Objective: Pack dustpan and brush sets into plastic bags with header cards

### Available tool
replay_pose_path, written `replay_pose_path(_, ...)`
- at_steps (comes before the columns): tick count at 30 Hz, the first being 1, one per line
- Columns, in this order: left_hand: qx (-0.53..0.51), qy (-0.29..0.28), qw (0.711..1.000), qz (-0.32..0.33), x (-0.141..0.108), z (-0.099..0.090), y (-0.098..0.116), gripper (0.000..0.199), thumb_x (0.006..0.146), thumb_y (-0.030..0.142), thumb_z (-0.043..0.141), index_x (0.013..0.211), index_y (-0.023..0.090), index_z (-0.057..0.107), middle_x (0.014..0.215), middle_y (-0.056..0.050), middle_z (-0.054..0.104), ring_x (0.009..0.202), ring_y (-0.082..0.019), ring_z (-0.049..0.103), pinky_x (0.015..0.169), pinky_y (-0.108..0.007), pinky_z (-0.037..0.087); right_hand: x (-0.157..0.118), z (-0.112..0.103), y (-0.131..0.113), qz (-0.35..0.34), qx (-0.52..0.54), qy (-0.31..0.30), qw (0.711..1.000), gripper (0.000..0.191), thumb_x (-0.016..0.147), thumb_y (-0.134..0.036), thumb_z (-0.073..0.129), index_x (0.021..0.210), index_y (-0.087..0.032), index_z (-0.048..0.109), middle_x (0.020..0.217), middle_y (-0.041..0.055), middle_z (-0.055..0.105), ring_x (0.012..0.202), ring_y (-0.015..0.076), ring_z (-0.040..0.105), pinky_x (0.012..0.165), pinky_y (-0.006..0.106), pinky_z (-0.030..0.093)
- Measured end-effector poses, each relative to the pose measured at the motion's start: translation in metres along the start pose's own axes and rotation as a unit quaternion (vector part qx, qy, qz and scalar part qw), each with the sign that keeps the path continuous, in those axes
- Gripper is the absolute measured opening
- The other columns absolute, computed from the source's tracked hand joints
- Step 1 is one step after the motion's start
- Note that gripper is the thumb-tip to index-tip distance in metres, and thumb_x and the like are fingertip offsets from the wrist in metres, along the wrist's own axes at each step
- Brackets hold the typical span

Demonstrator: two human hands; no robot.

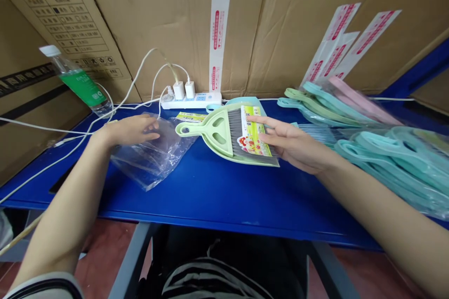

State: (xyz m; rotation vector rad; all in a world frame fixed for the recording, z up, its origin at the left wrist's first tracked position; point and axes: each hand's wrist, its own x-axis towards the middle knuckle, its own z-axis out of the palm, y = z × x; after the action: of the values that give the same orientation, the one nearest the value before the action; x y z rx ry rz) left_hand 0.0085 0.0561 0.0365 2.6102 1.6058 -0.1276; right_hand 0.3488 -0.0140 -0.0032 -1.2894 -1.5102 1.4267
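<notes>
Grasping the green dustpan-and-brush set (217, 133) by its bristle end, your right hand (298, 147) holds it above the blue surface (224, 196). Your left hand (135, 130), its grip loosely open, is at the clear plastic bag (157, 149).

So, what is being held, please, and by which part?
The right hand holds the green dustpan-and-brush set by its bristle end; the left hand looks empty.

The dustpan (213, 138) is showing me smooth, matt plastic, the bag (154, 159) is crinkling in clear, glossy plastic, the table (224, 196) is gleaming (a smooth finish), and the boxes (168, 14) are looking matt, in brown cardboard.
</notes>
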Motion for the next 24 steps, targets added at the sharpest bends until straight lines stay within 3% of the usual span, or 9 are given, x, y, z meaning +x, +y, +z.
replay_pose_path(4, -0.034, -0.045, 0.997, 0.057, -0.004, 0.001, -0.013, 0.048, 0.064, 0.030, 0.063, 0.110, 0.019, 0.061, 0.113, -0.010, 0.064, 0.101, -0.025, 0.060, 0.088, -0.035, 0.047, -0.002, -0.004, -0.002, 0.004, -0.005, 0.000, 1.000, 0.056, 0.092, -0.020, 0.044, 0.146, -0.024, 0.037, 0.116, 0.0089, 0.070, 0.102, 0.0217, 0.068, 0.085, 0.038, 0.057)
replay_pose_path(9, -0.103, -0.087, 0.986, 0.098, -0.016, -0.006, -0.005, 0.051, 0.061, 0.024, 0.059, 0.112, 0.020, 0.060, 0.115, -0.008, 0.066, 0.100, -0.021, 0.061, 0.087, -0.031, 0.048, -0.001, -0.006, 0.000, -0.002, -0.016, -0.003, 1.000, 0.053, 0.092, -0.021, 0.044, 0.145, -0.024, 0.039, 0.117, 0.0093, 0.070, 0.105, 0.0224, 0.067, 0.087, 0.040, 0.057)
replay_pose_path(12, -0.117, -0.088, 0.986, 0.078, -0.022, -0.009, 0.001, 0.045, 0.060, 0.023, 0.058, 0.105, 0.018, 0.062, 0.099, -0.004, 0.069, 0.088, -0.018, 0.063, 0.077, -0.026, 0.049, 0.002, -0.005, 0.005, -0.021, -0.022, -0.012, 0.999, 0.053, 0.092, -0.018, 0.043, 0.144, -0.025, 0.040, 0.117, 0.0085, 0.070, 0.099, 0.0207, 0.069, 0.084, 0.038, 0.058)
replay_pose_path(16, -0.104, -0.148, 0.981, 0.063, -0.017, -0.005, 0.003, 0.010, 0.064, 0.025, 0.059, 0.072, 0.020, 0.062, 0.064, 0.002, 0.064, 0.063, -0.015, 0.060, 0.059, -0.021, 0.045, 0.004, -0.003, 0.008, -0.018, -0.038, -0.019, 0.999, 0.055, 0.091, -0.018, 0.042, 0.145, -0.025, 0.040, 0.111, 0.0077, 0.071, 0.093, 0.0203, 0.071, 0.080, 0.036, 0.059)
replay_pose_path(19, -0.116, -0.197, 0.970, 0.087, -0.011, -0.002, 0.001, 0.012, 0.069, 0.030, 0.057, 0.065, 0.020, 0.062, 0.061, 0.000, 0.064, 0.060, -0.016, 0.060, 0.056, -0.023, 0.043, 0.003, -0.001, 0.006, 0.004, -0.056, -0.011, 0.998, 0.054, 0.091, -0.020, 0.041, 0.145, -0.027, 0.042, 0.104, 0.0057, 0.073, 0.090, 0.0204, 0.072, 0.076, 0.035, 0.060)
replay_pose_path(21, -0.122, -0.185, 0.969, 0.108, -0.009, -0.002, 0.001, 0.016, 0.072, 0.032, 0.054, 0.067, 0.020, 0.063, 0.065, -0.001, 0.066, 0.063, -0.017, 0.061, 0.059, -0.024, 0.043, 0.003, -0.001, 0.004, 0.005, -0.065, -0.008, 0.998, 0.052, 0.091, -0.019, 0.040, 0.142, -0.029, 0.046, 0.099, 0.0041, 0.074, 0.089, 0.0203, 0.072, 0.073, 0.034, 0.060)
replay_pose_path(24, -0.125, -0.124, 0.976, 0.130, -0.007, 0.000, 0.008, 0.020, 0.078, 0.035, 0.047, 0.068, 0.020, 0.057, 0.065, -0.001, 0.063, 0.061, -0.016, 0.056, 0.060, -0.025, 0.041, 0.002, 0.000, 0.001, -0.012, -0.070, -0.008, 0.997, 0.052, 0.087, -0.015, 0.039, 0.134, -0.032, 0.053, 0.096, 0.0023, 0.075, 0.087, 0.0197, 0.073, 0.070, 0.034, 0.060)
